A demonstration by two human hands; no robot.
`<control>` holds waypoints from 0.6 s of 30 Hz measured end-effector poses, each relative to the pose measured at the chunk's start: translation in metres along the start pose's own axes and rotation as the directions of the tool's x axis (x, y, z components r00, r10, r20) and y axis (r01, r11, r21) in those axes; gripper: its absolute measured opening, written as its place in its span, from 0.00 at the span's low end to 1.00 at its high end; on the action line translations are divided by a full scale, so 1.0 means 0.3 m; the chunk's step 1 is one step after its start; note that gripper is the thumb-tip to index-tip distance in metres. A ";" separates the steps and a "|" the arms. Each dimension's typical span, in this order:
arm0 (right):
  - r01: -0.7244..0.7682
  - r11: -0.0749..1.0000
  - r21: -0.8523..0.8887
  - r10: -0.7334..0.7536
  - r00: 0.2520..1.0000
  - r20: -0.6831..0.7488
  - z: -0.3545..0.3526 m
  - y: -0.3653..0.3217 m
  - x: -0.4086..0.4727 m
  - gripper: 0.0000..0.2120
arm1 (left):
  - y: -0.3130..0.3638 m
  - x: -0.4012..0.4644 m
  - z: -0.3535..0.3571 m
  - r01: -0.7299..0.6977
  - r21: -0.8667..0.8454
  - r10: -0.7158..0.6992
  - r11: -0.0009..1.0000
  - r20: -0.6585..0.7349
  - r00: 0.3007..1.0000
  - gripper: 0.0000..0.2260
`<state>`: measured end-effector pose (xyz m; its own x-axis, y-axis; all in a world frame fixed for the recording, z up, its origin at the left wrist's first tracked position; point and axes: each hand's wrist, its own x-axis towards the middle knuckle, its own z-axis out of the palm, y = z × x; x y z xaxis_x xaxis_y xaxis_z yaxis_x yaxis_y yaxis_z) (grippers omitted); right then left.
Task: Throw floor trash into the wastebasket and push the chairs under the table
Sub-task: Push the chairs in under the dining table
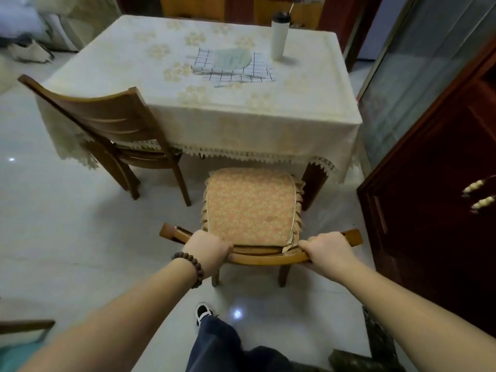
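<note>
Now both hands grip the curved top rail of the cushioned chair (252, 210): the left hand (208, 249) curls over the rail near its left end, the right hand (326, 252) wraps it near the right end, fingers folded round the wood on each side. The chair faces the worktop (214, 103), its seat front just at the lace hem of the tablecloth (268, 130), so most of the seat is not yet under.

To finish this step well, I judge the push should go straight ahead with equal force from both hands, keeping the rail level so the legs slide on the tiled floor (67, 237) and do not catch. The dark table leg (312, 183) stands close by the seat's right front corner; a slight steer to the left would likely keep the chair off it. The hanging hem may drag across the cushion, so a slow push seems wise.

A second wooden chair (112, 130) sits angled at the left corner, partly tucked. No floor trash or wastebasket is visible.
</note>
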<state>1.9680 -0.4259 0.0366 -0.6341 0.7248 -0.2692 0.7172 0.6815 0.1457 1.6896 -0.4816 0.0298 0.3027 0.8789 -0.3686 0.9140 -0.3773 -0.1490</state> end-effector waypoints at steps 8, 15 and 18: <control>-0.012 1.000 -0.006 0.011 0.996 -0.083 -0.074 -0.082 0.106 0.14 | -0.194 0.042 -0.028 -0.024 0.043 0.023 0.999 0.035 0.999 0.03; -0.073 0.982 0.174 0.100 0.983 -0.152 -0.147 -0.213 0.328 0.08 | -0.517 0.130 -0.056 -0.050 0.101 0.042 0.994 0.079 0.996 0.06; -0.112 0.980 0.161 0.139 0.976 -0.167 -0.166 -0.244 0.425 0.09 | -0.630 0.175 -0.067 -0.085 0.112 0.077 0.990 0.074 0.994 0.06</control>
<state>1.8202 -0.3784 0.0391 -0.5675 0.8192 -0.0835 0.8210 0.5707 0.0193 1.5381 -0.3582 0.0572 0.3511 0.8235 -0.4456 0.8493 -0.4805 -0.2189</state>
